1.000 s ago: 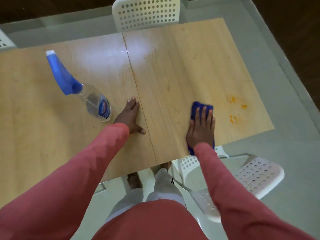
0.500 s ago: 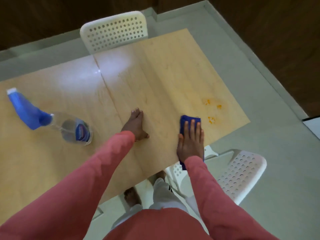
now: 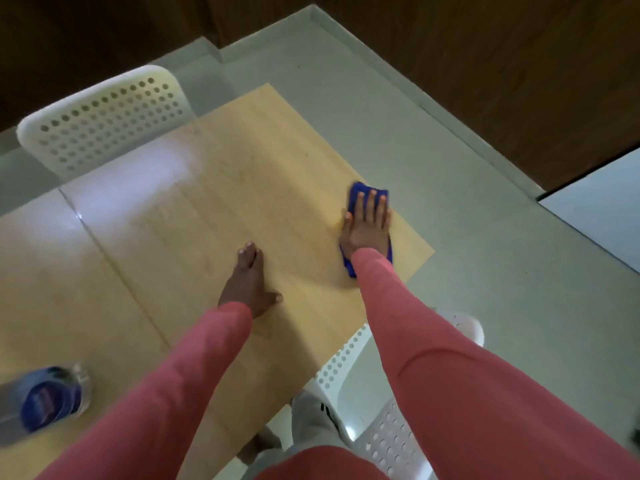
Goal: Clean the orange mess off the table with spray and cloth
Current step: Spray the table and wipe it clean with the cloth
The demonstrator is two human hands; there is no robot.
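Right hand (image 3: 367, 225) flat on blue cloth (image 3: 367, 194), fingers straight, pressing it down on wooden bench (image 3: 214, 209) near far right corner. Tiny bit of orange mess (image 3: 337, 223) peeks out by thumb side of cloth. Left hand (image 3: 247, 280) flat on bench, fingers straight, holding nothing. Spray bottle (image 3: 45, 400) lies on bench at left edge, blurry, well apart from both hands. White chair (image 3: 104, 123) behind bench.
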